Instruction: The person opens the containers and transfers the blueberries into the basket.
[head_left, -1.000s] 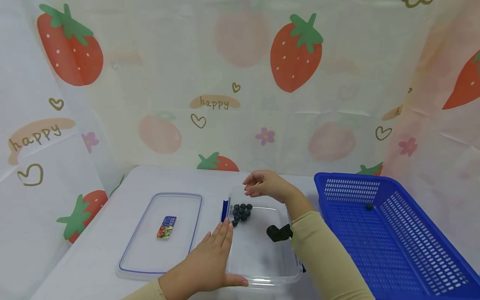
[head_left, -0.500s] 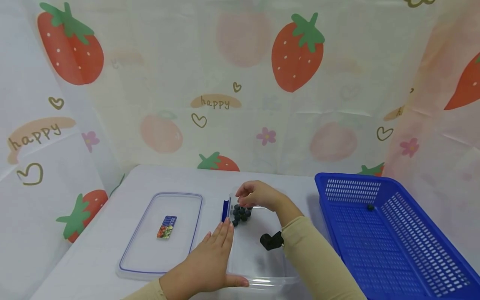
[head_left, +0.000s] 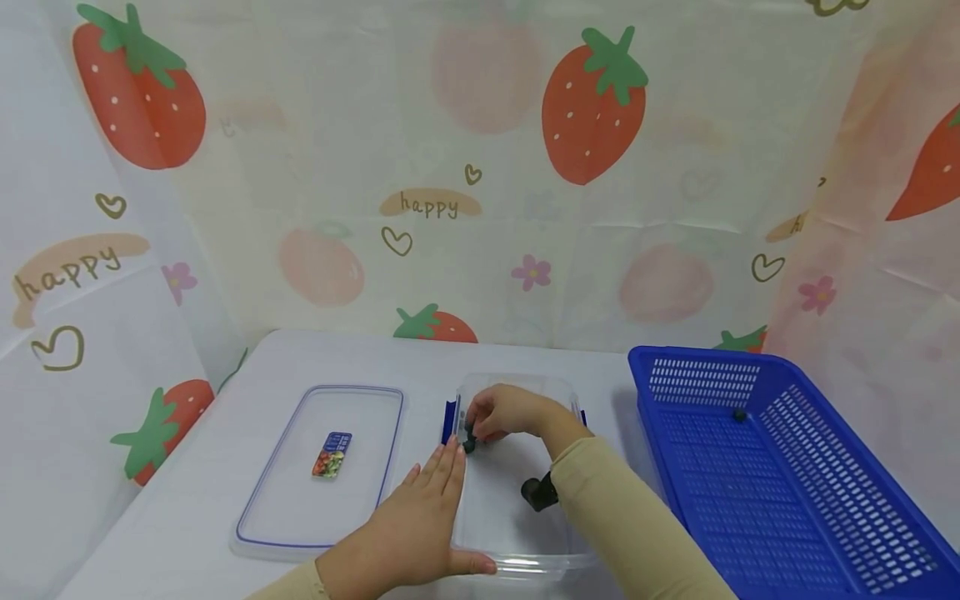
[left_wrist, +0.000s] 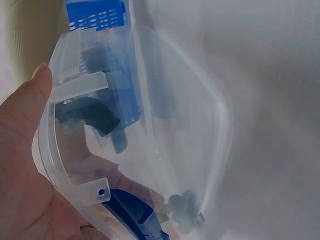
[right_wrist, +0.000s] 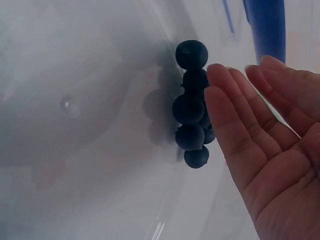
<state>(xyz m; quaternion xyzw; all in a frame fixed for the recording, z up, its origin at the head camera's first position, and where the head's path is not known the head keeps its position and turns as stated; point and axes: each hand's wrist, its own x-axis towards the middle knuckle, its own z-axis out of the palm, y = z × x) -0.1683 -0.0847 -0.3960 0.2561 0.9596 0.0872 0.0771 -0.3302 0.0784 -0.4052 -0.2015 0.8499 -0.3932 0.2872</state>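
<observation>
Several blueberries (right_wrist: 189, 109) lie in a tight group against the left wall of a clear plastic container (head_left: 517, 533), partly covered by my right hand in the head view. My right hand (head_left: 513, 412) reaches inside the container; in the right wrist view its fingers (right_wrist: 225, 117) are nearly straight and lie right beside the berries, seeming to touch them. My left hand (head_left: 412, 517) rests along the container's left side, fingers straight and thumb stretched along the near edge. Through the clear wall in the left wrist view, some berries (left_wrist: 185, 207) look blurred.
A clear lid (head_left: 300, 500) with a blue seal and a colourful label (head_left: 332, 455) lies left. At right stands a blue perforated basket (head_left: 780, 475) holding one small dark berry (head_left: 739, 414). A blue side latch (head_left: 448, 422) sticks up. A black wrist device (head_left: 538, 492) hangs below my right sleeve.
My right hand has come down from above the container's far end, nearer to me, onto the blueberries, which are now mostly hidden in the head view. My left hand has stayed put.
</observation>
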